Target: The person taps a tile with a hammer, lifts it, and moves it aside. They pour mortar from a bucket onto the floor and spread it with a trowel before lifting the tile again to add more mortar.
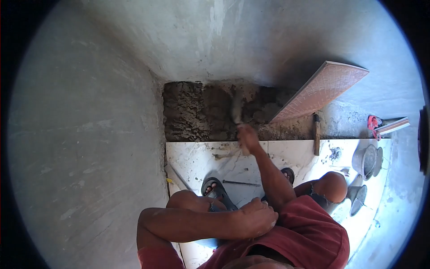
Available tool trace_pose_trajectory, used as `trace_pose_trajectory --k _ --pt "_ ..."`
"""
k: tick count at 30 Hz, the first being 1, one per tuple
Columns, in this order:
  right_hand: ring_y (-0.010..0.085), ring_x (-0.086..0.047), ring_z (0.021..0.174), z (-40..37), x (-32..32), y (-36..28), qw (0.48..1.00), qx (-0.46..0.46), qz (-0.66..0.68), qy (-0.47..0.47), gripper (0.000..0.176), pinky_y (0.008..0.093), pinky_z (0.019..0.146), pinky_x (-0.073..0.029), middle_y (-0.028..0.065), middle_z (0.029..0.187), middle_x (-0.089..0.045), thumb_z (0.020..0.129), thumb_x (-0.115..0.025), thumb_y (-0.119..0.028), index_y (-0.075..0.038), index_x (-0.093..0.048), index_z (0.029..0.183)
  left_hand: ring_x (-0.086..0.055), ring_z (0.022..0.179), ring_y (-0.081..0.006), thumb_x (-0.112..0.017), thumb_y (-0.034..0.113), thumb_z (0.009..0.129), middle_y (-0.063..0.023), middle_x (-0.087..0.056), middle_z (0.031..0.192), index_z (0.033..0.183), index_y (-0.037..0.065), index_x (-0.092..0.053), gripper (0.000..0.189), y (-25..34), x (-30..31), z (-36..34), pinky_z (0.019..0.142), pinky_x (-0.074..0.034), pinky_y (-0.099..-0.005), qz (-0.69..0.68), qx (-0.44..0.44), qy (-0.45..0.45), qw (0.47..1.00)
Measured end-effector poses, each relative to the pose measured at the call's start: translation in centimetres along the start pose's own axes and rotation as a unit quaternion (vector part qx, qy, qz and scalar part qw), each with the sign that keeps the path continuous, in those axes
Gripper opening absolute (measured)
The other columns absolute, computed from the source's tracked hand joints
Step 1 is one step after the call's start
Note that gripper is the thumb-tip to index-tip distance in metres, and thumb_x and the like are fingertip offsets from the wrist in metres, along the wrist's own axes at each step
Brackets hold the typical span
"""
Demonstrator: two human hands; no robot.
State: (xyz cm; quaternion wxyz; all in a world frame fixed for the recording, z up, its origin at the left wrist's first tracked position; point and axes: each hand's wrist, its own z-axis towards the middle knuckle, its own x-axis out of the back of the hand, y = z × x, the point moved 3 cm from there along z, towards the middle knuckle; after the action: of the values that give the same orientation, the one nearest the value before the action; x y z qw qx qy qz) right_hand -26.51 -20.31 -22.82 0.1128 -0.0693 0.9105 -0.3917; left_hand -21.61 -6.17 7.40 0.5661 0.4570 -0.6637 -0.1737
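Observation:
My right hand (pixel 247 139) is closed around the handle of a trowel (pixel 237 110), whose blade is blurred over the dark wet mortar (pixel 186 112) along the wall. My left hand (pixel 260 217) is held near my body with its fingers curled, and what is inside them, if anything, is hidden. Between the mortar and my feet lie white marbled tiles (pixel 192 154), spotted with mortar. A pinkish tile (pixel 320 92) leans, tilted, on the wall at the right end of the mortar.
A hammer (pixel 317 134) lies across the tile edge. Pans (pixel 365 161) stand at the right, near tile strips with a red item (pixel 372 125). A dark rod (pixel 242 183) lies between my sandalled feet. Grey walls (pixel 89 134) rise at the left and ahead.

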Motion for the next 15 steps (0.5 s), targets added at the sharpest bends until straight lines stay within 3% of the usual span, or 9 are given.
trace_pose_trajectory --k 1,3,6,7,9,10,12,13,15 --pt "0.0161 -0.055 0.059 -0.1 -1.6 0.2 0.983 0.051 -0.179 0.005 0.032 0.0338 0.049 -0.046 0.0077 0.07 -0.055 0.085 -0.056 -0.035 -0.008 -0.053 0.101 -0.06 0.081 -0.0248 -0.048 0.013 0.081 -0.012 -0.059 0.084 0.094 0.001 -0.053 0.019 0.1 0.1 0.1 0.07 -0.045 -0.0371 0.009 -0.006 0.009 1.0" --pt "0.0238 -0.063 0.068 -1.5 -6.1 -1.3 0.924 0.185 -0.332 -0.035 0.042 0.0407 0.063 -0.05 0.0168 0.091 -0.062 0.084 -0.054 -0.039 -0.001 -0.052 0.104 -0.06 0.081 -0.0242 -0.048 0.013 0.08 -0.0119 -0.059 0.084 0.093 0.001 -0.054 0.018 0.2 0.3 0.5 0.07 -0.045 -0.0366 0.019 -0.017 0.013 1.0" --pt "0.0265 -0.063 0.068 1.0 -9.7 -0.3 0.946 0.036 -0.309 -0.093 0.045 0.0426 0.067 -0.049 0.0196 0.09 -0.062 0.083 -0.056 -0.039 0.0 -0.052 0.106 -0.06 0.08 -0.0232 -0.048 0.013 0.08 -0.0112 -0.059 0.083 0.091 0.001 -0.055 0.018 0.3 0.4 0.8 0.068 -0.045 -0.0355 0.038 -0.006 0.024 0.999" --pt "0.0265 -0.063 0.068 2.6 -8.9 1.4 0.947 0.035 -0.306 -0.095 0.045 0.0426 0.067 -0.049 0.0196 0.09 -0.062 0.083 -0.056 -0.039 0.0 -0.052 0.106 -0.06 0.08 -0.0229 -0.048 0.013 0.08 -0.0112 -0.059 0.083 0.092 0.0 -0.054 0.019 0.2 0.3 0.8 0.068 -0.045 -0.0353 0.049 0.001 0.031 0.998" --pt "0.0209 -0.058 0.06 5.7 -5.9 4.5 0.86 0.275 -0.426 0.053 0.041 0.0383 0.056 -0.048 0.0145 0.074 -0.058 0.085 -0.055 -0.036 0.001 -0.053 0.103 -0.06 0.08 -0.0225 -0.048 0.013 0.08 -0.0112 -0.059 0.083 0.092 0.0 -0.054 0.019 0.1 0.1 0.5 0.068 -0.045 -0.0351 0.059 0.012 0.035 0.998" --pt "0.0209 -0.058 0.06 4.4 -5.5 3.4 0.861 0.276 -0.425 0.052 0.041 0.0383 0.056 -0.048 0.0145 0.074 -0.058 0.085 -0.055 -0.036 0.001 -0.053 0.103 -0.06 0.08 -0.0228 -0.048 0.014 0.08 -0.0115 -0.059 0.083 0.093 0.001 -0.054 0.02 0.1 0.1 0.3 0.068 -0.045 -0.0354 0.051 0.019 0.044 0.998" --pt "0.02 -0.057 0.058 1.1 -3.8 1.1 0.99 0.027 -0.133 0.046 0.041 0.0371 0.051 -0.047 0.011 0.072 -0.057 0.084 -0.053 -0.039 -0.001 -0.054 0.099 -0.06 0.08 -0.0231 -0.048 0.014 0.08 -0.0118 -0.059 0.084 0.095 0.001 -0.053 0.02 -0.1 0.1 0.1 0.068 -0.045 -0.0357 0.043 0.031 0.06 0.997" --pt "0.02 -0.057 0.058 1.0 -2.5 0.8 0.99 0.026 -0.134 0.044 0.041 0.0371 0.051 -0.047 0.011 0.072 -0.057 0.084 -0.053 -0.039 -0.001 -0.054 0.099 -0.06 0.081 -0.0235 -0.048 0.014 0.08 -0.0121 -0.059 0.085 0.095 0.001 -0.053 0.021 -0.1 0.0 0.2 0.068 -0.045 -0.0359 0.03 0.029 0.051 0.998" --pt "0.0191 -0.057 0.055 1.2 -0.3 0.8 0.993 -0.079 0.088 0.028 0.038 0.0343 0.048 -0.047 0.0084 0.073 -0.056 0.083 -0.055 -0.034 -0.001 -0.055 0.101 -0.06 0.081 -0.024 -0.048 0.015 0.081 -0.0123 -0.059 0.086 0.096 0.001 -0.052 0.021 0.1 0.0 -0.1 0.068 -0.045 -0.0361 0.022 0.025 0.035 0.999"
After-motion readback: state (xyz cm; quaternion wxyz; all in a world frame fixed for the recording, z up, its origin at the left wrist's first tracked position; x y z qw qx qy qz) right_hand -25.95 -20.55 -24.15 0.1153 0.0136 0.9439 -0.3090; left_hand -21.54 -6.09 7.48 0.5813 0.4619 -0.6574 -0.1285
